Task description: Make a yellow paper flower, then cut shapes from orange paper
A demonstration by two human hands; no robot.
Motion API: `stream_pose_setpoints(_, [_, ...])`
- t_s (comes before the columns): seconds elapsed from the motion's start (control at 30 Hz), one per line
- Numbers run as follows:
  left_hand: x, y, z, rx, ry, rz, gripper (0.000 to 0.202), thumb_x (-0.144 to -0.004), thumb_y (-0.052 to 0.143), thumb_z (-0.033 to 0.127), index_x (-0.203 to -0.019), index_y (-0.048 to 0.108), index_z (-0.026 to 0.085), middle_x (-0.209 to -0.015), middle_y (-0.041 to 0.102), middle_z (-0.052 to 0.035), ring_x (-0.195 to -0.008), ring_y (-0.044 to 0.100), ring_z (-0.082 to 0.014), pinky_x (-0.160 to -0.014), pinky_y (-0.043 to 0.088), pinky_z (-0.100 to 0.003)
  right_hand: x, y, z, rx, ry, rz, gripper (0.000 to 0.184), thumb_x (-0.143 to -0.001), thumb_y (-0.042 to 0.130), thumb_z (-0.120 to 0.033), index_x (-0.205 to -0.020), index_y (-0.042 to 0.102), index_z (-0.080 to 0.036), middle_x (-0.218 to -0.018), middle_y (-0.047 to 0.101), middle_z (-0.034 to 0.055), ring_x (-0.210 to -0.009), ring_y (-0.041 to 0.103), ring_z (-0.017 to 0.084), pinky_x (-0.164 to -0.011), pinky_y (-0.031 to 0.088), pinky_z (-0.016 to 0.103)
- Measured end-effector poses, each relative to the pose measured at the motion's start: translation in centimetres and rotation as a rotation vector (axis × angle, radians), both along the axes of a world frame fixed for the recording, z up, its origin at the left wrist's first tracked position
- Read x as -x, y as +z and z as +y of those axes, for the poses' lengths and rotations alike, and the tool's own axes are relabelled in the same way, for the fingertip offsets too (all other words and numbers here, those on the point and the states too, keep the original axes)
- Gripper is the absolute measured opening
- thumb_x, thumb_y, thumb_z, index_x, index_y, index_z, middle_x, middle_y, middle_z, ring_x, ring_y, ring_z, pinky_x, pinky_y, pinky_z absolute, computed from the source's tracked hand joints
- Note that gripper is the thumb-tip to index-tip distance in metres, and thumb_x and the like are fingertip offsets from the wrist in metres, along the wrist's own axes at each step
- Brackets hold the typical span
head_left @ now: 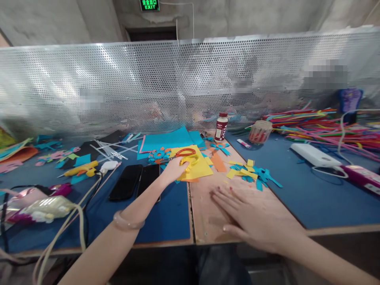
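Observation:
My left hand (175,169) reaches over a yellow paper sheet (200,169), its fingers closed around a small crinkled yellow piece (193,160) whose exact kind I cannot make out. Just beyond it lie scissors with orange-red handles (186,152), blades pointing left. My right hand (242,211) rests palm down on the bare wood, fingers stretched out and holding nothing. Yellow paper scraps (244,171) and blue paper cutouts (263,178) lie beyond its fingertips. An orange paper strip (219,162) is between the yellow sheet and the scraps. Blue paper sheets (169,139) are stacked behind.
Two dark phones (126,183) lie left of my left hand. Farther left are a yellow glue gun (81,169), white glue sticks (109,149) and cables. A maroon-labelled bottle (221,127), a tape roll (260,132) and pipe cleaners (314,126) stand or lie toward the perforated metal divider (204,79).

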State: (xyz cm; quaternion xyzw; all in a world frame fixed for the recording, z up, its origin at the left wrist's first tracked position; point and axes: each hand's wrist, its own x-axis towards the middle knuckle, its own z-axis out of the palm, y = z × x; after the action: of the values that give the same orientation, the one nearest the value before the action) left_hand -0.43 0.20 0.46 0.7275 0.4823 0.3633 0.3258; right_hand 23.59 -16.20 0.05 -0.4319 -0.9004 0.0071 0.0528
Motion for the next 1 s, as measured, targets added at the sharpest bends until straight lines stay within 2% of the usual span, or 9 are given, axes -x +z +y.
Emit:
stream_pose_setpoints(0.17, [-0.8,-0.1,-0.8,0.061,-0.072,-0.151,0.029,-0.081,0.056,0.039,-0.091,0.065,0.013,-0.090,0.065,-0.0088,-0.079,0.062,-0.0184,-0.060,0.053,-0.025,-4.7,-1.9,2.9,-0.220,-0.183,-0.041,0.057,-0.094,0.040,-0.050,-0.144,0.037,-0.024,-0.145,0.042,0.0080,-0.137,0.030,0.031,-0.110,0.022,0.060])
stream_pose_setpoints(0.27, [-1.5,0.0,-1.7,0.112,-0.134,-0.219,0.035,-0.083,0.054,0.042,-0.101,0.064,0.014,-0.095,0.065,-0.0087,-0.081,0.062,-0.0173,-0.060,0.052,-0.024,-4.4,-1.8,4.2,-0.357,-0.181,0.002,0.042,-0.096,0.038,-0.039,-0.131,0.053,-0.022,-0.140,0.049,0.0085,-0.136,0.033,0.031,-0.111,0.015,0.060])
stream_pose_setpoints(0.33, [-1.9,0.1,-2.2,0.142,-0.175,-0.241,0.036,-0.081,0.057,0.043,-0.099,0.065,0.013,-0.093,0.066,-0.0085,-0.080,0.061,-0.0172,-0.059,0.051,-0.023,-2.9,-0.9,5.0,-0.404,-0.167,0.125,0.036,-0.095,0.038,-0.032,-0.121,0.060,-0.020,-0.135,0.053,0.0106,-0.132,0.038,0.030,-0.109,0.023,0.056])
stream_pose_setpoints(0.4, [-2.1,0.2,-2.6,0.147,-0.221,-0.252,0.033,-0.080,0.059,0.043,-0.092,0.067,0.013,-0.091,0.066,-0.0075,-0.079,0.061,-0.0170,-0.060,0.050,-0.023,-0.9,0.3,5.9,-0.332,-0.191,0.317,0.033,-0.095,0.038,-0.030,-0.112,0.064,-0.018,-0.121,0.063,0.0120,-0.119,0.051,0.027,-0.101,0.037,0.047])
stream_pose_setpoints(0.47, [-2.3,0.3,-2.9,0.126,-0.267,-0.265,0.030,-0.081,0.059,0.042,-0.088,0.067,0.014,-0.088,0.066,-0.0059,-0.080,0.060,-0.0166,-0.065,0.048,-0.024,1.3,1.4,7.2,-0.147,-0.272,0.521,0.032,-0.095,0.041,-0.039,-0.099,0.065,-0.018,-0.101,0.069,0.0094,-0.093,0.063,0.023,-0.081,0.048,0.036])
stream_pose_setpoints(0.57, [-2.3,0.3,-3.1,0.104,-0.290,-0.268,0.030,-0.084,0.056,0.041,-0.090,0.066,0.014,-0.089,0.066,-0.0054,-0.082,0.060,-0.0171,-0.070,0.047,-0.025,3.6,2.5,8.9,0.096,-0.289,0.665,0.037,-0.092,0.043,-0.046,-0.080,0.064,-0.018,-0.077,0.068,0.0036,-0.066,0.060,0.017,-0.058,0.042,0.027])
stream_pose_setpoints(0.67, [-2.3,0.3,-3.1,0.136,-0.277,-0.283,0.031,-0.085,0.054,0.041,-0.096,0.065,0.014,-0.096,0.066,-0.0064,-0.088,0.060,-0.0183,-0.073,0.047,-0.027,4.2,2.4,10.0,0.141,-0.276,0.730,0.035,-0.091,0.046,-0.043,-0.071,0.060,-0.017,-0.069,0.064,0.0008,-0.062,0.055,0.015,-0.055,0.037,0.026])
stream_pose_setpoints(0.8, [-2.4,0.3,-2.9,0.144,-0.264,-0.272,0.033,-0.087,0.050,0.043,-0.091,0.065,0.013,-0.093,0.066,-0.0065,-0.088,0.060,-0.0178,-0.075,0.047,-0.027,3.6,0.8,10.8,0.215,-0.238,0.798,0.030,-0.091,0.046,-0.039,-0.077,0.061,-0.018,-0.072,0.062,-0.0004,-0.064,0.054,0.014,-0.057,0.038,0.025])
stream_pose_setpoints(1.0, [-2.5,0.3,-2.7,0.144,-0.242,-0.206,0.038,-0.090,0.044,0.046,-0.093,0.065,0.014,-0.095,0.067,-0.0087,-0.087,0.061,-0.0197,-0.064,0.048,-0.026,3.1,0.3,10.6,0.215,-0.215,0.845,0.027,-0.093,0.044,-0.037,-0.080,0.059,-0.018,-0.075,0.059,-0.0003,-0.069,0.053,0.015,-0.061,0.039,0.026])
